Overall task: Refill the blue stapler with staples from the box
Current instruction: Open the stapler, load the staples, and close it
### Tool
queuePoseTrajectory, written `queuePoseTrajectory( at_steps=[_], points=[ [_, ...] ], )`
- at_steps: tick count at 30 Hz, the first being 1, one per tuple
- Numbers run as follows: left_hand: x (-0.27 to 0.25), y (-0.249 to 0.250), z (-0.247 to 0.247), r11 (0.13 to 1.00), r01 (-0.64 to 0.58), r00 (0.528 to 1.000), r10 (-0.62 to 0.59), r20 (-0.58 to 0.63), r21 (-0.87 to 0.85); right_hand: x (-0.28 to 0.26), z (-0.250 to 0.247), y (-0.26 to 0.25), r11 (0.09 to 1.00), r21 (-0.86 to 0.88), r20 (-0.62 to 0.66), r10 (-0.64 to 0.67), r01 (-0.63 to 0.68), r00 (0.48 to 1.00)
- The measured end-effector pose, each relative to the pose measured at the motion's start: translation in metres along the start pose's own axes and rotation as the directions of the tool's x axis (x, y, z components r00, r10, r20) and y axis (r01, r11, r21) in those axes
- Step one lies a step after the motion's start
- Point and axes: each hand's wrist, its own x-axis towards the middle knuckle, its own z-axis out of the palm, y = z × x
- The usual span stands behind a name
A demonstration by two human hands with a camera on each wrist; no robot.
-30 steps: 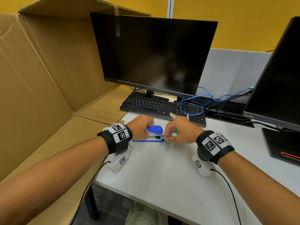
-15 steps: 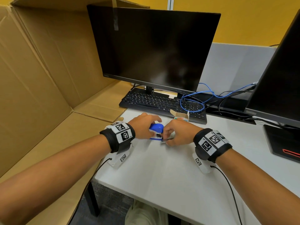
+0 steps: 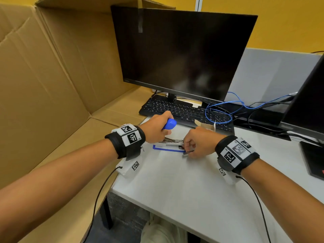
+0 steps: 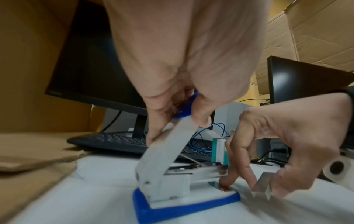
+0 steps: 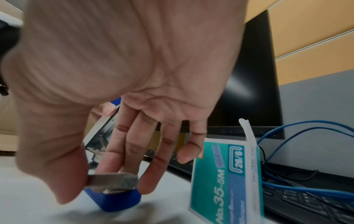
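You've swung the blue stapler (image 3: 167, 146)'s lid up since a moment ago; your left hand (image 3: 156, 128) grips it, base flat on the table (image 3: 192, 186). With the channel exposed, your right hand (image 3: 198, 142) pinches a staple strip (image 4: 265, 184) at its front, ready for loading.

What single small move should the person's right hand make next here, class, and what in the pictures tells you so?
Probably lift the staple strip and lay it into the open metal channel. The left hand holds the stapler's lid swung up, the right hand pinches the strip beside the blue base, and the strip is not yet in the channel.
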Motion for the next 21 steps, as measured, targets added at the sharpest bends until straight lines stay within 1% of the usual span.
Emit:
queuePoseTrajectory(
  at_steps=[9, 11, 14, 18, 21],
  points=[
    [-0.025, -0.012, -0.02, 0.995, 0.026, 0.994, -0.035, -0.1, -0.093, 0.0, -0.004, -0.004, 0.999, -0.029, 0.03, 0.024, -0.024, 0.999],
    [-0.027, -0.013, -0.023, 0.995, 0.067, 0.99, -0.074, -0.12, -0.069, 0.001, -0.005, -0.005, 0.999, -0.023, 0.048, 0.023, -0.022, 0.999],
    [-0.03, -0.011, -0.03, 0.987, 0.16, 0.974, -0.158, -0.16, -0.002, 0.001, -0.008, -0.007, 0.999, -0.037, 0.07, 0.018, -0.015, 0.997],
    [-0.035, -0.01, -0.038, 0.974, 0.222, 0.965, -0.213, -0.152, 0.046, 0.004, -0.01, -0.007, 0.999, -0.044, 0.074, 0.01, -0.007, 0.997],
    [-0.039, -0.006, -0.042, 0.953, 0.264, 0.959, -0.244, -0.141, 0.148, 0.003, -0.012, -0.007, 0.999, -0.037, 0.08, 0.006, -0.003, 0.997]
  ],
)
